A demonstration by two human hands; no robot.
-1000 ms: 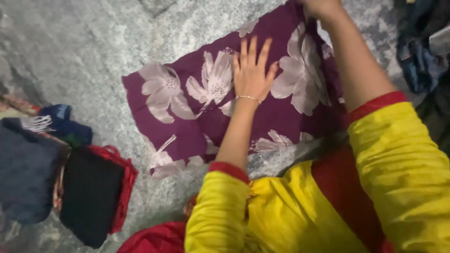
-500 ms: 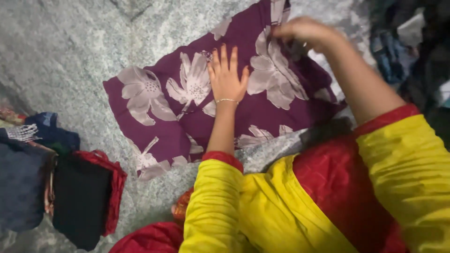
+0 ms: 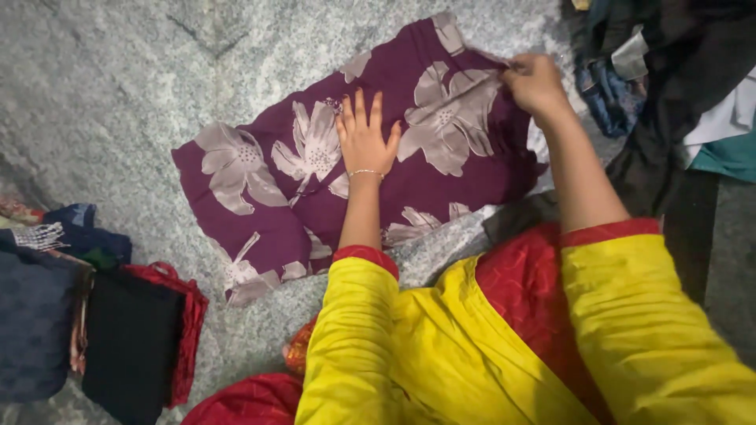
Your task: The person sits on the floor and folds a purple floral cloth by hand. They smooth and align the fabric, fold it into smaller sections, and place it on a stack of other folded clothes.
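A purple cloth (image 3: 260,197) with large pale flowers lies spread on the grey stone floor (image 3: 102,86). My left hand (image 3: 364,138) rests flat on its middle, fingers spread, a thin bracelet at the wrist. My right hand (image 3: 534,81) pinches the cloth's right edge, which is folded over toward the centre. Both my arms wear yellow sleeves with red cuffs.
Folded clothes sit at the lower left: a dark blue piece (image 3: 35,315), a black one (image 3: 130,346) on red fabric (image 3: 185,307). A loose heap of dark, blue and teal garments (image 3: 677,79) lies at the upper right. Red cloth covers my lap (image 3: 535,291).
My right hand has pulled the cloth's right edge down and inward, folding it over. My left hand has stayed pressed on the cloth. The view has shifted slightly.
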